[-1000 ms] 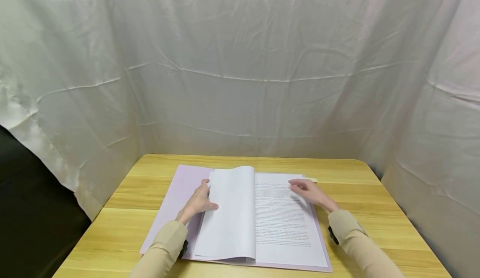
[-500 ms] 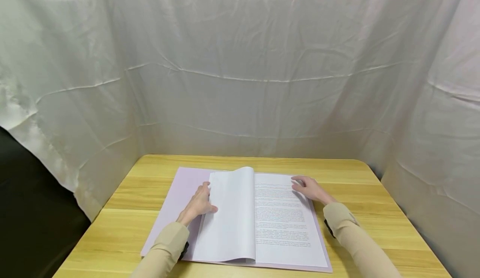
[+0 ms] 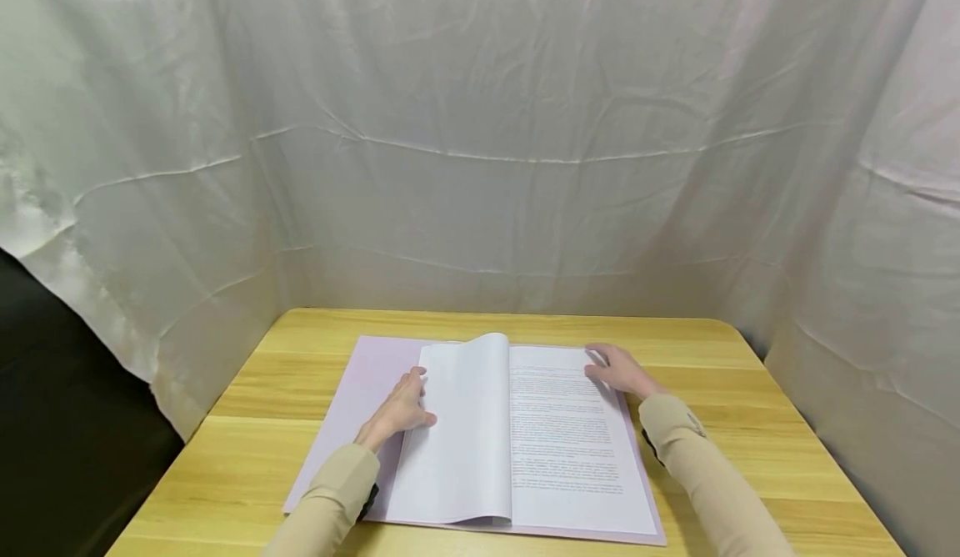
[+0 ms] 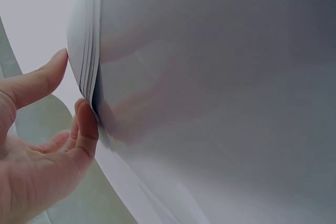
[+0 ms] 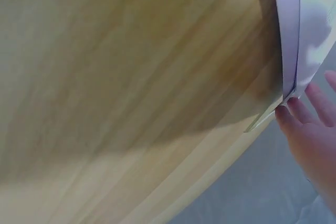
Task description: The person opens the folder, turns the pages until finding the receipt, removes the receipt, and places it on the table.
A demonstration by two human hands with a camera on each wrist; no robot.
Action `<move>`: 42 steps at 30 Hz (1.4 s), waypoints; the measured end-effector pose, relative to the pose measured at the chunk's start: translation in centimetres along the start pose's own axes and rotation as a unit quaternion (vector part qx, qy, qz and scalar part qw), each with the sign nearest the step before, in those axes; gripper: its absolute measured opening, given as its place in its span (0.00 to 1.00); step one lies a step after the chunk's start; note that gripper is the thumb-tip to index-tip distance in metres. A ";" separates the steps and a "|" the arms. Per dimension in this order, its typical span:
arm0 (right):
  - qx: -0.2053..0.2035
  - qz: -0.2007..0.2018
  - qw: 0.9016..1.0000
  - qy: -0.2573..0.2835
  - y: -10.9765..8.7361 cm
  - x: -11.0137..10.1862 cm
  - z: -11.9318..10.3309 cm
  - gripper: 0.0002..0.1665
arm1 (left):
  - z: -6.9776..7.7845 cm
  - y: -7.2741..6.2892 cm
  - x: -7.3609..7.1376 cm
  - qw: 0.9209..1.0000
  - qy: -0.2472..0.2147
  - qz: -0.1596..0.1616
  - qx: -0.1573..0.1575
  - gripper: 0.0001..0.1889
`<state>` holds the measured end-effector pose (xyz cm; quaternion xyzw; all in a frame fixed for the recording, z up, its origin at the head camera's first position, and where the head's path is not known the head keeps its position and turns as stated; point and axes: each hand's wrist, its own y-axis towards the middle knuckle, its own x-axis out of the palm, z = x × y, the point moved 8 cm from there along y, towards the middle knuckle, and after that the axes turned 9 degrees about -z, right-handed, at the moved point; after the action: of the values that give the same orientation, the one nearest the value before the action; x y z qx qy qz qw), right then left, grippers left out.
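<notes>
A lilac folder (image 3: 378, 365) lies spread on the table with a turned stack of white pages (image 3: 461, 432) bowed over at the middle. To its right lies a printed page (image 3: 566, 440). My left hand (image 3: 401, 407) holds the stack's outer edge: the thumb rests on its upper face and the curled fingers are at the edge. In the left wrist view the left hand (image 4: 47, 135) is beside several layered page edges (image 4: 90, 40). My right hand (image 3: 618, 369) is over the printed page's far right corner. In the right wrist view its extended fingers (image 5: 320, 103) touch the folder's corner.
The wooden table (image 3: 742, 432) carries the folder near its front edge. A pale tab (image 5: 257, 121) sticks out by the folder corner. Grey-white curtains (image 3: 480, 207) hang behind and at both sides, and something black (image 3: 67, 424) shows at the left.
My right hand has moved slightly away from me to the folder's far right corner, covering the pale tab. The left hand and the turned stack have settled slightly.
</notes>
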<state>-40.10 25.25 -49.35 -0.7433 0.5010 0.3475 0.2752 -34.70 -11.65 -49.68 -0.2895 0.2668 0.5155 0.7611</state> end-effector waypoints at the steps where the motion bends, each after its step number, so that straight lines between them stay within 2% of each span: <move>1: 0.002 0.002 1.000 -0.002 0.1 0.0 0.1 0.32 | 0.0 0.0 0.1 1.000 -0.001 -0.002 0.003 0.47; 13: 0.006 0.062 0.998 -0.016 0.6 -1.2 0.3 0.29 | 0.1 0.0 0.1 1.000 0.008 -0.005 0.010 0.47; 20: 0.029 0.097 0.995 0.009 0.8 -1.9 1.1 0.29 | 0.2 0.0 0.1 1.000 0.009 -0.006 0.011 0.46; 24: 0.045 0.119 0.992 0.010 0.7 -2.4 1.2 0.25 | 0.3 0.0 0.2 1.000 0.007 -0.007 0.015 0.46; 30: 0.052 0.147 0.988 -0.017 0.4 -3.1 0.8 0.15 | 0.3 0.0 0.1 1.000 0.006 -0.006 0.018 0.46; 34: 0.056 0.152 0.986 -0.027 0.4 -3.2 0.9 0.10 | 0.3 -0.1 0.1 1.000 0.009 -0.006 0.023 0.46; 39: 0.062 0.155 0.986 -0.026 0.5 -3.1 1.2 0.12 | 0.3 -0.1 0.1 1.000 0.006 -0.005 0.018 0.46; 42: 0.064 0.156 0.986 -0.011 0.6 -3.1 1.3 0.17 | 0.2 0.0 0.2 1.000 0.006 -0.005 0.014 0.46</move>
<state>-41.78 27.77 -47.76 -0.6329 0.6290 0.3620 0.2699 -34.59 -11.37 -49.65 -0.2829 0.2770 0.5061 0.7663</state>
